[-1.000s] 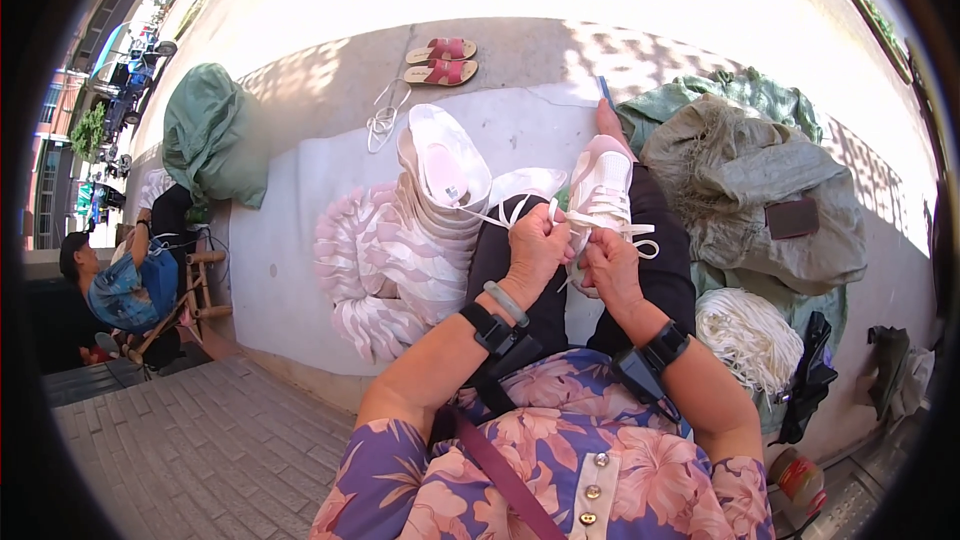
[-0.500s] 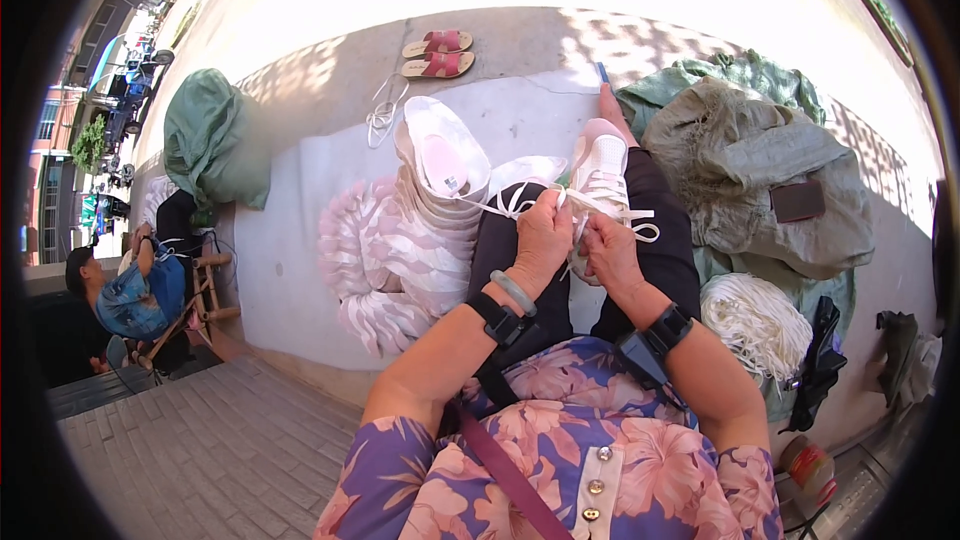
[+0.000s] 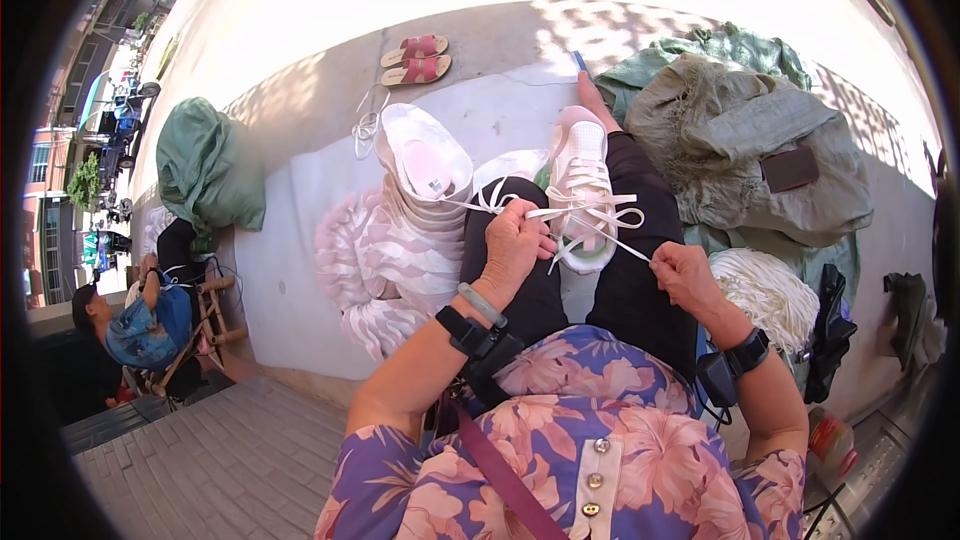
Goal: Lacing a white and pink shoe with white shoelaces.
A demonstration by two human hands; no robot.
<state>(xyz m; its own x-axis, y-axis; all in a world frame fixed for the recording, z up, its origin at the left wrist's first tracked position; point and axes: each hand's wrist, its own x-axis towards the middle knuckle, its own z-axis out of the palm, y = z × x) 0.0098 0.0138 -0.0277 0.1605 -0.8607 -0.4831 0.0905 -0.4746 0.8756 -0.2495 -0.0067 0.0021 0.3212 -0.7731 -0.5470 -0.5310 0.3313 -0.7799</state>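
Note:
A white sneaker (image 3: 582,162) with a pale pink toe rests between my legs, toe pointing away. Loops of white shoelace (image 3: 600,202) lie across its tongue. My left hand (image 3: 514,242) is closed on the lace at the shoe's left side, fingers curled. Out to the right, my right hand (image 3: 686,278) pinches a lace end, which runs taut back to the shoe. Left of my knee, a second white shoe (image 3: 432,162) with a pink insole sits on a stack of nested white and pink shoe parts (image 3: 415,240); a lace stretches from it toward my left hand.
A bundle of white laces (image 3: 760,298) lies right of my leg, near a black bag (image 3: 828,335). Beyond are grey-green sacks (image 3: 740,130) with a dark phone-like slab (image 3: 790,170). Pink sandals (image 3: 418,60) stand ahead. A green sack (image 3: 205,165) and a seated person (image 3: 150,325) are left.
My hands have moved apart from over the shoe. The right one has drawn a lace end outward to the right; the left has shifted slightly left and nearer to me.

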